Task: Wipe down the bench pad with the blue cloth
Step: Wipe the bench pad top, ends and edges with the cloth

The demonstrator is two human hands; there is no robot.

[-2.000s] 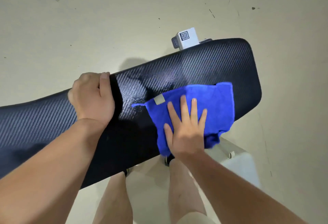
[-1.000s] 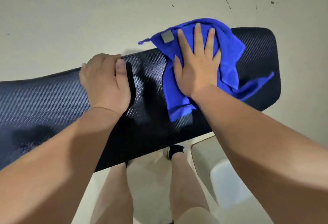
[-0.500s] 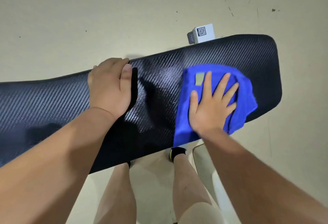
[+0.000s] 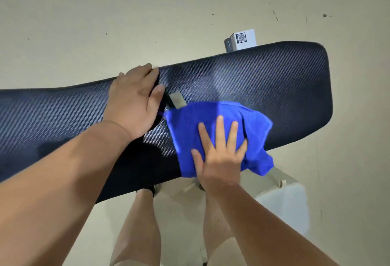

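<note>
Bench pad (image 4: 263, 88): long, black, carbon-weave texture, glossy highlights, runs from left edge to rounded right end over beige speckled floor (image 4: 105, 12). Left hand (image 4: 135, 101) rests on pad, fingers curled over far edge, gripping it. Blue cloth (image 4: 213, 130) lies on pad right of centre, grey tag (image 4: 177, 100) at upper-left corner, lower part draped off near edge. Right hand (image 4: 219, 152) flat on cloth, fingers spread, pressing. White QR-coded box (image 4: 242, 39) behind pad. Bare legs (image 4: 139, 227) below; white container (image 4: 287, 204) lower right.
</note>
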